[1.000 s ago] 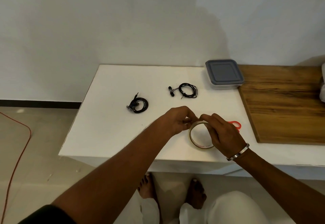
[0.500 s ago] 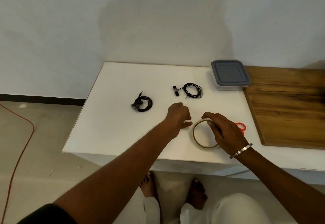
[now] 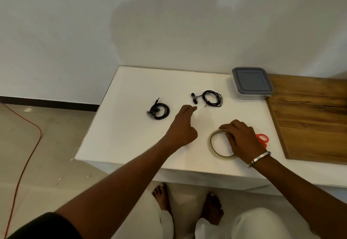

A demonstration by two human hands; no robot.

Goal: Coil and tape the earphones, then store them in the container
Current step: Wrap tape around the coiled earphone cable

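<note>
Head view: left hand reaches over the bench, fingers curled, holding nothing visible. Right hand rests on the tape roll, fingers curled over its rim. Coiled earphones lie at 1 o'clock of the left hand, a second coiled pair at 10, the lidded container further at 2.

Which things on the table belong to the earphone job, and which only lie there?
For the job:
left earphones
right earphones
tape roll
lidded container
scissors, probably

Lying about:
wooden board
red cable on the floor
</note>
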